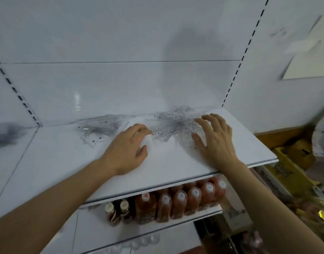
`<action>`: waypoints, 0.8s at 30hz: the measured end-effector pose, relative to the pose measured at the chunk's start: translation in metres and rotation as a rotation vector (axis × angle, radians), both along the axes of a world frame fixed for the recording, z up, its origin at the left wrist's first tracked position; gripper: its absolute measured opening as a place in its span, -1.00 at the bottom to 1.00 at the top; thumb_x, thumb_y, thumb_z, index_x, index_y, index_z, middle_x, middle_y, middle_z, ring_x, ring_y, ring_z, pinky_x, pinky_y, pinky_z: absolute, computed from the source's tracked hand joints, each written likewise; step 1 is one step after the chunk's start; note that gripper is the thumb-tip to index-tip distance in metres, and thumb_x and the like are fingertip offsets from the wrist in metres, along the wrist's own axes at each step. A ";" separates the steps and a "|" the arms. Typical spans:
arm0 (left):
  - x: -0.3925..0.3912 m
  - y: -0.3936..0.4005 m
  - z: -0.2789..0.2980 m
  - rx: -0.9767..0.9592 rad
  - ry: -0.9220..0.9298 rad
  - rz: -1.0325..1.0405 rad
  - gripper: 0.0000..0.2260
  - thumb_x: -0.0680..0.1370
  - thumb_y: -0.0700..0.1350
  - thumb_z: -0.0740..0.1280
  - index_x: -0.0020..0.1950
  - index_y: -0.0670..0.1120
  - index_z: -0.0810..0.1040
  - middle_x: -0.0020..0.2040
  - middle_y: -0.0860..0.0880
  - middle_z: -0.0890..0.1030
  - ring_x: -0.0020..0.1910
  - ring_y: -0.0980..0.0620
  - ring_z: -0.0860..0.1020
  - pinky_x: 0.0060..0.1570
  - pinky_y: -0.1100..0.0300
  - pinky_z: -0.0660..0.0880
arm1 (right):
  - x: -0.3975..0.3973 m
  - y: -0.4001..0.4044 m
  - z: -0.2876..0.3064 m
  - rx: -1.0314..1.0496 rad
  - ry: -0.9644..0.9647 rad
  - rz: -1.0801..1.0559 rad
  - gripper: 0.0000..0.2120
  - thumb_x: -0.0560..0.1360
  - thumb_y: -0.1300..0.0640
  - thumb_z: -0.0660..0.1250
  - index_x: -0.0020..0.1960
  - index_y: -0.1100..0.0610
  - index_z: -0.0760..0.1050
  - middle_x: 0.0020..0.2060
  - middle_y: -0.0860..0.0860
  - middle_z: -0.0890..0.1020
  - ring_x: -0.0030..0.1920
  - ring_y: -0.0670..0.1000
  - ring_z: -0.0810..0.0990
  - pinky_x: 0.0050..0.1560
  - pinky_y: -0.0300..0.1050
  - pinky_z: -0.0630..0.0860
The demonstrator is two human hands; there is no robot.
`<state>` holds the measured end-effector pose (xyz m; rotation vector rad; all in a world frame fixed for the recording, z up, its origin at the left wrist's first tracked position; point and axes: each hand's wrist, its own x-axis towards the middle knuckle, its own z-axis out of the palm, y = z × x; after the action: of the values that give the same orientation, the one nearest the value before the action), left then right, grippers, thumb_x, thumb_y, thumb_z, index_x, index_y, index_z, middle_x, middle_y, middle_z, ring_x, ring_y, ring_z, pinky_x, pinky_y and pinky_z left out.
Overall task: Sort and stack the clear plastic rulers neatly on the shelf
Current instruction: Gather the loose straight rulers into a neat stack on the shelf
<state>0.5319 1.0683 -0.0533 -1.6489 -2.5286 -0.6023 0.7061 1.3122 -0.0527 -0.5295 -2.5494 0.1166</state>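
A loose heap of clear plastic rulers [175, 123] lies criss-crossed at the back right of the white shelf [65, 171]. A second, flatter cluster of clear rulers [97, 130] lies at the back middle-left. My left hand [127, 150] rests on the shelf with curled fingers, its fingertips at the end of a ruler on the heap's left edge; whether it pinches that ruler is unclear. My right hand [214, 139] lies spread with straight fingers on the right side of the heap.
The white back panel [111, 85] rises right behind the rulers. Below the shelf stands a row of capped bottles [179, 200] with reddish and dark contents. Cardboard boxes and packaged goods [293, 162] sit to the right, beyond the shelf's end.
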 end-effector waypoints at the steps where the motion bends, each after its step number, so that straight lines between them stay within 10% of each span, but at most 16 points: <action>1: 0.000 0.000 0.002 -0.003 0.022 0.002 -0.56 0.57 0.03 0.16 0.44 -0.04 0.43 0.37 0.03 0.40 0.27 0.03 0.47 0.26 0.02 0.47 | 0.003 -0.004 0.001 -0.004 0.009 0.003 -0.55 0.58 -0.13 0.19 0.38 0.05 0.49 0.35 0.07 0.50 0.46 0.17 0.33 0.31 0.22 0.35; 24: -0.139 -0.352 0.034 -0.101 0.075 0.525 -0.42 0.55 0.27 -0.01 0.43 0.01 0.42 0.37 0.03 0.41 0.33 -0.01 0.41 0.21 -0.05 0.47 | -0.228 -0.316 0.040 -0.123 -0.215 0.601 -0.42 0.65 -0.13 0.20 0.59 0.06 0.20 0.54 -0.02 0.29 0.56 0.05 0.20 0.51 0.17 0.25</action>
<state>0.3931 0.7158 -0.0196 -0.9297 -2.7999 -0.3566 0.4779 0.9964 -0.0123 0.2098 -2.8447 0.4526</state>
